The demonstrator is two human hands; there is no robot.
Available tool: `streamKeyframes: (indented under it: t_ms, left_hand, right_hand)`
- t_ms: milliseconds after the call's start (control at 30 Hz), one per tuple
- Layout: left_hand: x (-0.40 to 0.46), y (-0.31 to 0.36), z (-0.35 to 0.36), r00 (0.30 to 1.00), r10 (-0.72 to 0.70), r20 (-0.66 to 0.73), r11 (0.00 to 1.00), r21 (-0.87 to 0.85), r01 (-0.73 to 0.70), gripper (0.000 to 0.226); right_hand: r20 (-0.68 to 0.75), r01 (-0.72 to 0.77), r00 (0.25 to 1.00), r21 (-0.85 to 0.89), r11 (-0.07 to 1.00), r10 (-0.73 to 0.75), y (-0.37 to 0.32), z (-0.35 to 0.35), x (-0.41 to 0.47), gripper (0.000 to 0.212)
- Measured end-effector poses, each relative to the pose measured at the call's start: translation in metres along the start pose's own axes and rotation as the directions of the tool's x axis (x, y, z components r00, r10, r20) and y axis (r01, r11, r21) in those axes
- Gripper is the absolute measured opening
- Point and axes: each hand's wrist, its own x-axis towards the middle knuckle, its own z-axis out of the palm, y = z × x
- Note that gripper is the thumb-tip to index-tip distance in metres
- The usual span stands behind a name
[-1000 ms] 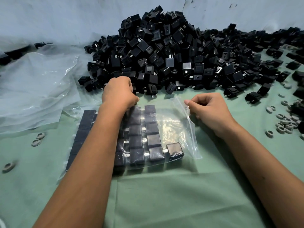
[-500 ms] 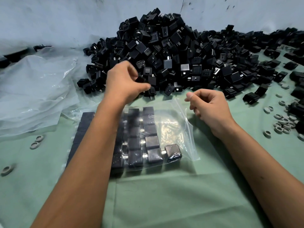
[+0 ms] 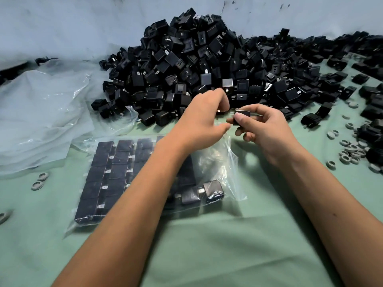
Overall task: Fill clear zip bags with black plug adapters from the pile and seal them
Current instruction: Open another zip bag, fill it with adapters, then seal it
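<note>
From the head camera, a big pile of black plug adapters (image 3: 217, 69) lies against the far wall on a desk covered in green cloth (image 3: 228, 249). In front of it a clear zip bag (image 3: 128, 179) lies flat on the cloth, holding neat rows of adapters, with its right part mostly unfilled. The left forearm crosses over the bag. The left hand (image 3: 203, 121) hovers at the near edge of the pile, its fingers curled; something small with a bit of metal seems to sit at the fingertips, but I cannot tell whether it is held. The right hand (image 3: 263, 129), just beside the left, pinches a single adapter (image 3: 240, 117) between thumb and fingers above the bag's open end. Crumpled clear plastic sheeting (image 3: 41, 117) lies to the left. Small grey rings (image 3: 350, 152) are scattered at the right and left.
</note>
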Motion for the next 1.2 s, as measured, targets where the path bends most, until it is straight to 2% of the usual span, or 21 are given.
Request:
streamKeyframes:
  t_ms: [33,100,167,233,333,500,667,767,900,1000,1100,1200]
  left_hand:
    - [-0.001,-0.003,-0.003,0.997,-0.011,0.075,1.0,0.023,0.009,0.027]
    - [-0.003,-0.005,-0.01,0.97,-0.057,0.236,0.998,0.001,0.058,0.045]
    - [-0.005,-0.007,-0.017,0.93,-0.096,0.354,0.994,-0.02,0.111,0.059]
    - [-0.007,-0.01,-0.023,0.903,-0.103,0.418,0.99,-0.045,0.133,0.057]
    - [-0.007,-0.015,-0.03,0.905,-0.066,0.421,0.992,-0.072,0.106,0.04]
    - [-0.005,-0.018,-0.035,0.918,-0.037,0.394,0.994,-0.077,0.073,0.024]
    - [-0.005,-0.014,-0.036,0.936,-0.012,0.352,0.992,-0.112,0.055,0.027]
    - [-0.004,-0.015,-0.037,0.943,-0.011,0.334,0.991,-0.123,0.055,0.023]
    - [-0.004,-0.024,-0.033,0.971,-0.092,0.219,0.988,-0.099,0.116,0.012]
    - [-0.002,-0.036,-0.034,0.986,-0.162,-0.043,0.984,0.067,0.164,0.011]
    - [-0.003,-0.05,-0.04,0.931,-0.243,-0.272,0.925,0.222,0.307,0.016]
    - [-0.007,-0.067,-0.046,0.867,-0.394,-0.305,0.839,0.267,0.475,0.031]
  right_hand:
    - [-0.006,-0.036,0.999,-0.01,0.999,0.036,0.0,-0.003,0.002,0.019]
    - [0.015,-0.115,0.993,-0.033,0.993,0.116,0.001,-0.009,0.004,0.018]
    - [0.095,-0.187,0.977,-0.073,0.98,0.193,0.0,-0.014,0.003,0.017]
    - [0.209,-0.205,0.949,-0.159,0.966,0.236,-0.002,-0.017,0.001,0.017]
    - [0.346,-0.175,0.901,-0.258,0.95,0.26,-0.006,-0.017,-0.003,0.029]
    - [0.534,-0.08,0.812,-0.297,0.951,0.236,-0.008,-0.007,-0.012,0.028]
    - [0.543,0.019,0.819,-0.349,0.937,0.185,-0.009,0.013,-0.023,0.034]
    - [0.544,0.058,0.823,-0.371,0.927,0.166,-0.011,0.021,-0.029,0.026]
    - [0.553,0.116,0.82,-0.419,0.901,0.151,-0.013,0.027,-0.032,0.015]
    - [0.571,0.107,0.802,-0.428,0.897,0.177,-0.013,0.027,-0.031,0.012]
    - [0.577,0.125,0.8,-0.432,0.893,0.167,-0.011,0.027,-0.03,0.015]
    - [0.578,0.141,0.805,-0.409,0.901,0.137,-0.008,0.027,-0.029,0.017]
